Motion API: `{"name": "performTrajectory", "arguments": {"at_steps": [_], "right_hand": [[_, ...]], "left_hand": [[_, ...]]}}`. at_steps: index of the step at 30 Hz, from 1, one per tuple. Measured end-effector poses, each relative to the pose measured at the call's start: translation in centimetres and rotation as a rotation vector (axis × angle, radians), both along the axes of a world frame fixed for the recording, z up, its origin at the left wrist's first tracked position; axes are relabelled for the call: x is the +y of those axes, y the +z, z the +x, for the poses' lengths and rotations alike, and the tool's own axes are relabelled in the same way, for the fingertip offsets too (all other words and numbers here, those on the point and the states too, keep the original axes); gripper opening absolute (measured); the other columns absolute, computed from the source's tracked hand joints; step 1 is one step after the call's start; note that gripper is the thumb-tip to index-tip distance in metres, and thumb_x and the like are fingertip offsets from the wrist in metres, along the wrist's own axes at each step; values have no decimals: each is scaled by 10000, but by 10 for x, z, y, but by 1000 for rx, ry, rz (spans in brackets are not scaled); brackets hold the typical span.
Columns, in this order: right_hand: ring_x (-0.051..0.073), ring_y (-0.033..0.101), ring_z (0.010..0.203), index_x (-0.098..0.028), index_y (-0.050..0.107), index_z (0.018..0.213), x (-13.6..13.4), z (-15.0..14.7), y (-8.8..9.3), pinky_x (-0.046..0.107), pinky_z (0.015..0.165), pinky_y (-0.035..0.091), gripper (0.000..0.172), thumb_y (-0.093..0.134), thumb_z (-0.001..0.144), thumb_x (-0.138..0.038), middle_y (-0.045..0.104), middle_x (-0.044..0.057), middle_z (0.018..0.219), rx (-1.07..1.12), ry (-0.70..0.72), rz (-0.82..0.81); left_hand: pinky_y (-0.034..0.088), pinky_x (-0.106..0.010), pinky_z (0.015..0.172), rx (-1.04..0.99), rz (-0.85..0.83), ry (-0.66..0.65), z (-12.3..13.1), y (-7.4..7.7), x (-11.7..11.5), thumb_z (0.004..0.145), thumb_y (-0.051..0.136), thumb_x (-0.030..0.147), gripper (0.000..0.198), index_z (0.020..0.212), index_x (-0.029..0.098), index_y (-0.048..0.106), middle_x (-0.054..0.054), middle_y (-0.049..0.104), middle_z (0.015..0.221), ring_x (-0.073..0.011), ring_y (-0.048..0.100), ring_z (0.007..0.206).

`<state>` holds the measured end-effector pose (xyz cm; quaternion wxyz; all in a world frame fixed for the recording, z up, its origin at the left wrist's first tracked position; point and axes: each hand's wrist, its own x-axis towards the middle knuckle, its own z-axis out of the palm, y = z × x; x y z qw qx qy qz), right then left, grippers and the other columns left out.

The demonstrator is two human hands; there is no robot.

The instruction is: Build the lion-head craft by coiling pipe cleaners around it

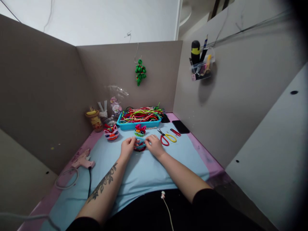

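Between my two hands, low over the table, is a small craft piece (140, 143) of light blue and dark red fuzzy stems that look like pipe cleaners. My left hand (128, 146) pinches its left side with closed fingers. On its right side the fingers of my right hand (154, 145) close on the blue part. Just behind it stands a small finished figure (140, 130) in pink, yellow and green. A second figure (111, 132), orange, white and red, sits further left. Scissors (167, 138) with red and yellow handles lie right of my right hand.
A blue tray (139, 125) heaped with colourful pipe cleaners stands at the back. A red cutter (175, 132) and a black phone (180, 126) lie right. At left are a pink glue gun (83, 159) with its cord and a cup (94, 121). Grey partitions (125, 73) enclose the table.
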<state>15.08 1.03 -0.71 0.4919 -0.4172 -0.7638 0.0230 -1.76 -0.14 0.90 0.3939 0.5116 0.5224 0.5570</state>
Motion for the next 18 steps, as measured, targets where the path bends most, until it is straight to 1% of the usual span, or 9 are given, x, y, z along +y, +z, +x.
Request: {"name": "performTrajectory", "arguments": {"at_steps": [3,8,11,14,18], "right_hand": [[188,530,782,-201,613,783,0,1,-2,294,736,420,84,549,837,-202,616,35,765,-23,-12,8],[196,534,818,-202,613,800,3,2,-4,298,739,422,68,552,829,-196,617,44,794,-46,-43,21],[195,537,815,-201,607,802,3,1,-3,297,724,422,68,546,818,-175,618,45,800,-60,-58,26],[200,534,809,-205,596,791,1,1,-2,301,713,420,82,540,801,-146,615,45,796,-76,-73,41],[206,523,808,-207,577,768,0,1,-2,306,713,411,102,540,785,-113,604,46,784,-103,-100,67]], "left_hand": [[411,-216,449,-41,-26,15,0,0,0,673,627,583,476,732,112,662,-91,700,703,-135,575,513],[406,-213,442,-121,-90,13,1,5,-3,609,666,597,515,747,102,644,-100,701,688,-134,583,497],[400,-211,446,-171,-114,-7,1,6,-3,597,676,590,515,749,100,627,-107,703,696,-130,585,495],[391,-207,445,-227,-129,-26,1,5,-2,594,693,552,482,738,98,618,-110,705,706,-120,578,488],[373,-195,433,-299,-157,-57,0,3,0,600,701,475,399,713,102,616,-78,692,668,-100,550,472]]}}
